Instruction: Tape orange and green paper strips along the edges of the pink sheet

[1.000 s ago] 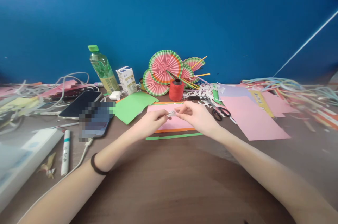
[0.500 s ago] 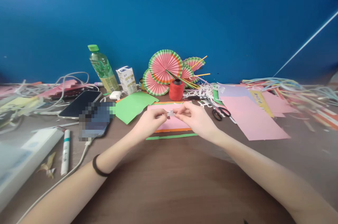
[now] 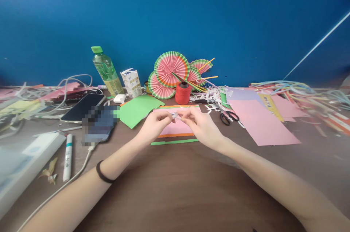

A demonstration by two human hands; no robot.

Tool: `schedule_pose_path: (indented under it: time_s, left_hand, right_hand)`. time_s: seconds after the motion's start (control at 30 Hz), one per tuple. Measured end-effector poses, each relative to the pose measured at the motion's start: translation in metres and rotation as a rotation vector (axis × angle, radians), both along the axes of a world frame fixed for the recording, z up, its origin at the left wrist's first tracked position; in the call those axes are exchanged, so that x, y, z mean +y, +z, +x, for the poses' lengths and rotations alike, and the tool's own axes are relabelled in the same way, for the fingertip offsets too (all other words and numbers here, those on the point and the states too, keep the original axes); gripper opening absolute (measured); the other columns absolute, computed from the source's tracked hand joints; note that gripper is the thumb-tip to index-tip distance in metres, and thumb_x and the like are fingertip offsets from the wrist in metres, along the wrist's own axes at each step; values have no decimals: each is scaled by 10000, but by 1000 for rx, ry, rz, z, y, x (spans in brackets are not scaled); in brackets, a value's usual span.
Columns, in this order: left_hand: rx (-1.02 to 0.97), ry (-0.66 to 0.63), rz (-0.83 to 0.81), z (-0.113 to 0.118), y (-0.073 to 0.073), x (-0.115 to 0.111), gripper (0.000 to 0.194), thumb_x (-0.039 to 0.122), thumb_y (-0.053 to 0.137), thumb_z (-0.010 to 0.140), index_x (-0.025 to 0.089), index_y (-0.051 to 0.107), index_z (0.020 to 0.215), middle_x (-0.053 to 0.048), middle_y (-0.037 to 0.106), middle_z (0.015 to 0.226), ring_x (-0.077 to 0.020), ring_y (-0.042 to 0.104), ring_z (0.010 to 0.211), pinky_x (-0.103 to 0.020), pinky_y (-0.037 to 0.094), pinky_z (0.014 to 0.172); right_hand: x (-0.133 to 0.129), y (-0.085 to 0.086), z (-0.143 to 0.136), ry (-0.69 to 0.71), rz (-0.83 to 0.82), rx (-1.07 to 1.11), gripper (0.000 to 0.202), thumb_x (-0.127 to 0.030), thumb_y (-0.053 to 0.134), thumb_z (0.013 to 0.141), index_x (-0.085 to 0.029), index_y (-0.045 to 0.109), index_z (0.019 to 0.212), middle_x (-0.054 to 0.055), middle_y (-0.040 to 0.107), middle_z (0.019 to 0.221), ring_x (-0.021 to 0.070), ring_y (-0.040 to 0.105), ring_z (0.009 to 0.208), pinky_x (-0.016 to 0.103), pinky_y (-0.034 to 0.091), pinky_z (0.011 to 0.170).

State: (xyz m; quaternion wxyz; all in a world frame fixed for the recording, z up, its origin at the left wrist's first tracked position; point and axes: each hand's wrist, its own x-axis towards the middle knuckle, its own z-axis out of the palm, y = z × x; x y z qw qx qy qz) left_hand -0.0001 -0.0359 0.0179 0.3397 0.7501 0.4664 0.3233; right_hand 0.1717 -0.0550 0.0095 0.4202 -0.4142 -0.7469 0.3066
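My left hand (image 3: pixel 156 125) and my right hand (image 3: pixel 201 124) meet fingertip to fingertip near the middle. Both pinch a small whitish piece (image 3: pixel 174 114), too small to make out fully. Beneath them lies a pink sheet (image 3: pixel 177 128) with orange and green edges. A green strip (image 3: pixel 172 142) rests just in front of that sheet. Behind the hands stands a red spool of thread (image 3: pixel 182 93), and pleated pink and green paper fans (image 3: pixel 170 70) lean against the blue wall.
Left are a green sheet (image 3: pixel 138 110), a bottle (image 3: pixel 107 73), a carton (image 3: pixel 131 83), phones (image 3: pixel 83 107) and a marker (image 3: pixel 67 157). Right are black-handled scissors (image 3: pixel 229 117), white paper scraps (image 3: pixel 212 95), pink paper (image 3: pixel 265 124) and a yellow packet (image 3: pixel 270 106).
My right hand has shifted slightly left, closer to my left hand. The small whitish piece has turned a little between the fingertips.
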Motion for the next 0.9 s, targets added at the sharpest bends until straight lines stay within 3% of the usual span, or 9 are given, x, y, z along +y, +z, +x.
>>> schedule_pose_path:
  time_s: [0.17,0.33,0.47,0.63,0.77,0.9]
  left_hand:
    - [-32,3,-31,-1,-1,2,269,340,429,750,151,607,680,-17,613,783,-171,522,770,-265,388,710]
    - [-28,75,-24,-10,6,9,287,291,369,754,143,609,701,-2,583,711,-141,494,689,-244,379,661]
    - [155,-9,66,-15,9,12,285,304,371,789,159,617,789,-2,592,723,-137,500,666,-240,371,629]
    - [483,-251,320,-18,-11,22,279,275,397,816,166,653,804,-58,619,793,-172,525,771,-281,369,742]
    - [582,-274,326,-20,-19,27,189,275,492,768,184,648,821,-62,625,848,-193,519,856,-301,352,795]
    - [604,-217,282,-21,-4,20,131,249,506,733,177,611,767,-54,590,823,-182,503,791,-277,361,694]
  right_hand:
    - [1,2,2,44,-40,13,54,-210,429,845,-211,443,794,106,582,1137,193,519,1104,366,424,877]
    - [2,9,5,119,-93,122,62,-221,443,839,-212,429,780,79,602,1106,187,511,1112,371,422,882]
    - [6,14,9,55,-78,179,55,-220,491,813,-195,457,778,77,631,1031,169,572,1012,346,430,874]
    - [17,7,14,-21,-80,209,104,-261,534,785,-176,473,782,70,648,911,170,612,893,348,451,834]
    - [22,0,15,-4,-102,163,139,-296,550,770,-174,481,775,48,633,831,175,617,851,346,460,802]
    - [22,1,15,3,-117,162,137,-293,552,765,-172,487,763,39,620,796,173,621,829,339,465,784]
